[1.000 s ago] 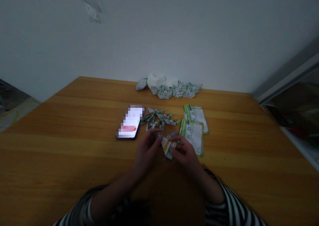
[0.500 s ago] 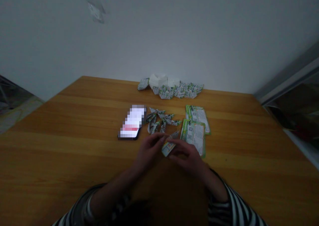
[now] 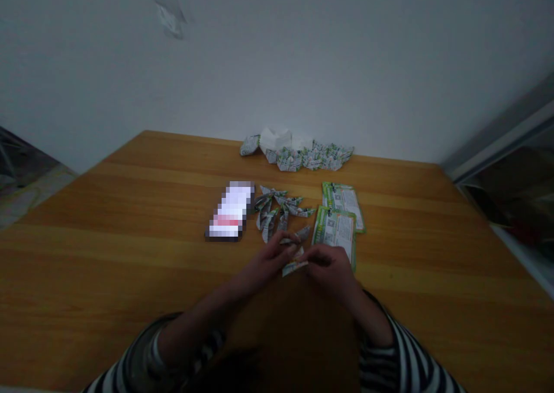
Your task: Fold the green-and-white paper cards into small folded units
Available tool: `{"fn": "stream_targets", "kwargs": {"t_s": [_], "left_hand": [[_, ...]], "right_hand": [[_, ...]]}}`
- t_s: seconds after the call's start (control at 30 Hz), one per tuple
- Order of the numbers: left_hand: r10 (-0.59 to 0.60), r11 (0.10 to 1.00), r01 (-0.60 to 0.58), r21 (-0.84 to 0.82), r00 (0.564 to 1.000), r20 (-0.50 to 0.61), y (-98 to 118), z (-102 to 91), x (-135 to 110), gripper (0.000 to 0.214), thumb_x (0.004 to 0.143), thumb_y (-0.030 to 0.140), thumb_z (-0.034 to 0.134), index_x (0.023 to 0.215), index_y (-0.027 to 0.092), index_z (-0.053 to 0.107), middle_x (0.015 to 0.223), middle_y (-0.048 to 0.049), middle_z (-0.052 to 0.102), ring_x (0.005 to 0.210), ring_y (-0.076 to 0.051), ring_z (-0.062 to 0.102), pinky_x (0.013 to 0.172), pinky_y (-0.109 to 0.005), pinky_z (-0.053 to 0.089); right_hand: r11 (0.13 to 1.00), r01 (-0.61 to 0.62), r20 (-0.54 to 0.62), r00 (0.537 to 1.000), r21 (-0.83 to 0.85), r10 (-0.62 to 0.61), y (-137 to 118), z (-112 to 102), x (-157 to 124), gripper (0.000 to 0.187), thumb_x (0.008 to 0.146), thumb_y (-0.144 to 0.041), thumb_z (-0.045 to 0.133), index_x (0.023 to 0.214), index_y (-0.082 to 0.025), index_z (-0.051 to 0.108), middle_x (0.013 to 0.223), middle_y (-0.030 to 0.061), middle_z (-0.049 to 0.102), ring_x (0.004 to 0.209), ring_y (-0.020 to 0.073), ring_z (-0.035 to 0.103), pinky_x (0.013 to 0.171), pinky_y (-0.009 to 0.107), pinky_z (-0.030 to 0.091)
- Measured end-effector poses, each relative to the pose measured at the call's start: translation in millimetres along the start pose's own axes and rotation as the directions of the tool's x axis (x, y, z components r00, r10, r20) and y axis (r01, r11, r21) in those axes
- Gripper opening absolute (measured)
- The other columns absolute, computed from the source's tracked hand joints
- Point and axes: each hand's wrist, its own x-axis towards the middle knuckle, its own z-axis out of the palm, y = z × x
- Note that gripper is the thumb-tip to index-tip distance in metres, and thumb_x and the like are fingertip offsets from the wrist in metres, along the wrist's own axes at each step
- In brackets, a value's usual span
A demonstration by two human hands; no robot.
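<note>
Phone (image 3: 231, 211): one.
Table (image 3: 130, 225): one.
Hands: two, left hand (image 3: 270, 260) and right hand (image 3: 331, 269).
Folded slip (image 3: 295, 264): one, pinched by both hands, nearer than the phone.
Small folded pieces (image 3: 279, 208): about seven, just right of the phone.
Flat leaflets (image 3: 344, 199): two, further right.
Far heap (image 3: 303, 153): one, beyond the phone; its pieces are too small to count.

The folded paper (image 3: 295, 266) is mostly hidden; the phone (image 3: 231, 211) screen is pixelated.

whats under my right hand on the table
The near end of a green-edged printed sheet runs under the right hand. The hand covers that end, so contact cannot be told. It and the left hand pinch a folded paper piece.
</note>
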Motion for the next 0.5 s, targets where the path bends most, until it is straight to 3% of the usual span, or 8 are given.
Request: {"fn": "stream_targets", "kwargs": {"t_s": [0.07,0.17,0.23,0.33,0.5], "left_hand": [[0.008,0.999,-0.006,0.052,0.999,-0.038,2.8,0.0,-1.5,0.036,0.089,0.049,0.051,0.109,0.020,0.060,0.082,-0.0024,0.066,0.069,-0.015,0.060,0.061,-0.024,0.045],[0.102,0.988,-0.100,0.118,0.995,-0.009,4.7,0.7,-3.1,0.035,0.082,0.040,0.065,0.110,0.020,0.064,0.087,-0.0042,0.070,0.075,-0.018,0.064,0.069,-0.028,0.049],[0.172,0.965,-0.162,0.207,0.985,-0.033,4.3,1.4,-3.4,0.023,0.076,0.028,0.072,0.097,0.019,0.071,0.090,-0.0053,0.073,0.082,-0.020,0.067,0.076,-0.030,0.051],[0.234,0.938,-0.181,0.296,0.960,-0.156,3.2,2.9,-3.7,0.009,0.078,0.021,0.068,0.084,0.020,0.074,0.082,-0.0050,0.075,0.078,-0.019,0.068,0.073,-0.030,0.052],[0.203,0.971,-0.157,0.183,0.942,-0.269,7.8,8.7,-6.5,0.002,0.073,0.021,0.073,0.073,0.019,0.073,0.073,-0.0031,0.074,0.070,-0.018,0.068,0.069,-0.029,0.055]], "right_hand": [[0.997,-0.049,-0.107,0.993,0.057,0.054,0.3,0.4,1.0,0.002,0.069,-0.018,0.071,0.069,-0.020,0.071,0.056,-0.0015,0.069,0.047,0.0122,0.062,0.046,0.021,0.050],[0.989,-0.068,-0.234,0.967,0.133,0.098,-0.6,2.3,2.5,0.003,0.069,-0.020,0.072,0.067,-0.019,0.069,0.051,-0.0022,0.066,0.042,0.0112,0.058,0.042,0.020,0.048],[0.982,-0.060,-0.252,0.962,0.180,0.105,-1.8,4.2,3.1,0.008,0.069,-0.024,0.074,0.067,-0.019,0.068,0.050,-0.0021,0.065,0.041,0.0112,0.058,0.041,0.021,0.048],[0.968,-0.047,-0.203,0.974,0.247,0.099,-3.0,6.6,3.0,0.016,0.067,-0.028,0.078,0.072,-0.019,0.067,0.054,-0.0017,0.067,0.044,0.0124,0.060,0.043,0.022,0.050],[0.982,-0.009,-0.240,0.969,0.189,0.055,-1.0,4.8,1.7,0.019,0.066,-0.031,0.080,0.072,-0.019,0.067,0.059,-0.0001,0.069,0.054,0.0148,0.065,0.052,0.026,0.054]]}}
